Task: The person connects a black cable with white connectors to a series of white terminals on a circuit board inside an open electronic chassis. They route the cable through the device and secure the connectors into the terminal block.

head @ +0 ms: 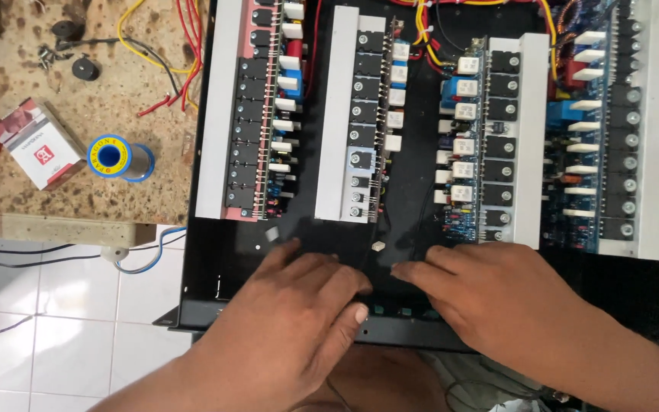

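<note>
While my left hand (303, 294) and right hand (490, 294) lie flat and loosely spread, gripping nothing, on the black case (215, 252) floor just below its circuit boards (356, 114), a careless slide could snag the thin wires (379, 229) beside them.

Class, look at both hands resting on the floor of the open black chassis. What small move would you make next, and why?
Probably the right hand should pinch up the small loose pale part. It lies free on the chassis floor just past that hand's fingertips, beside the left hand, near the circuit boards, where a stray piece might cause trouble.
</note>
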